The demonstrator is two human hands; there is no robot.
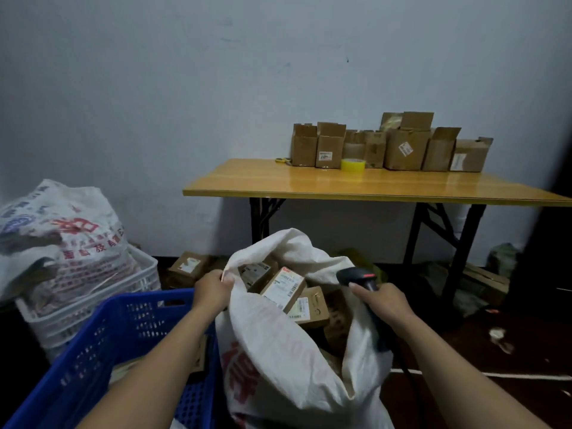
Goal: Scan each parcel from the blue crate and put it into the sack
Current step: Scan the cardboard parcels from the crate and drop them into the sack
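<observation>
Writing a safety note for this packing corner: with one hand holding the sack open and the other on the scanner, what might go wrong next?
1. Only the left hand pinches the sack rim; if it lets go to reach the blue crate, the mouth may flop shut.
2. The scanner cable hangs beside the sack below the right hand and might snag.
3. Parcels lie piled near the mouth; one may slide out.

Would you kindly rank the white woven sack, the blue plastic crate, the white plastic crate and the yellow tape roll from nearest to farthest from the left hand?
1. White woven sack: the left hand grips its rim.
2. Blue plastic crate: just below and left.
3. White plastic crate: behind that, farther left.
4. Yellow tape roll: far off on the wooden table.
</observation>
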